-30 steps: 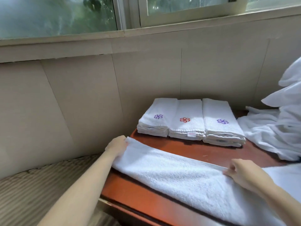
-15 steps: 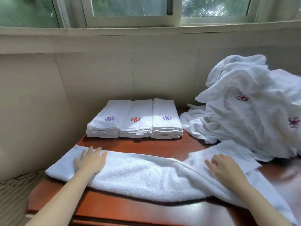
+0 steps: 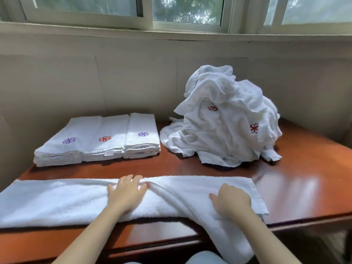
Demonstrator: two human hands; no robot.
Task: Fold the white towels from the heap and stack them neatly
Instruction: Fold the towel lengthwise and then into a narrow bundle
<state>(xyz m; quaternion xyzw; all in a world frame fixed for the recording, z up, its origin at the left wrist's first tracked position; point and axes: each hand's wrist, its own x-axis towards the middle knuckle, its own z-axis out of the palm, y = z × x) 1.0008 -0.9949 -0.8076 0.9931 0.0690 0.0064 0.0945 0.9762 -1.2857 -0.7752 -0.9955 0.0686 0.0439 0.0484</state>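
Smoothing a long white towel (image 3: 57,199) laid as a narrow strip along the near edge of the table (image 3: 304,178), with its long axis running left to right straight across the body and both hands on top of it. Pressing down at about mid-length with the left hand (image 3: 126,193), fingers straight and flat, tips reaching the far edge. Resting the right hand (image 3: 231,201) nearer the right end, fingers curled into the cloth; cannot tell whether pinching a fold or only pushing. Leaving the left end well away from either hand, the right end just beside the right hand, and a flap hanging off the near edge below that wrist. Probably calling next for an end-to-end fold along that axis, best led by the right hand. Differing from half a second ago: left hand shifted from near the left end to the middle, rumpled right part now drawn straight. Keeping well apart from the folded stacks (image 3: 99,141) and the heap (image 3: 224,126) further back
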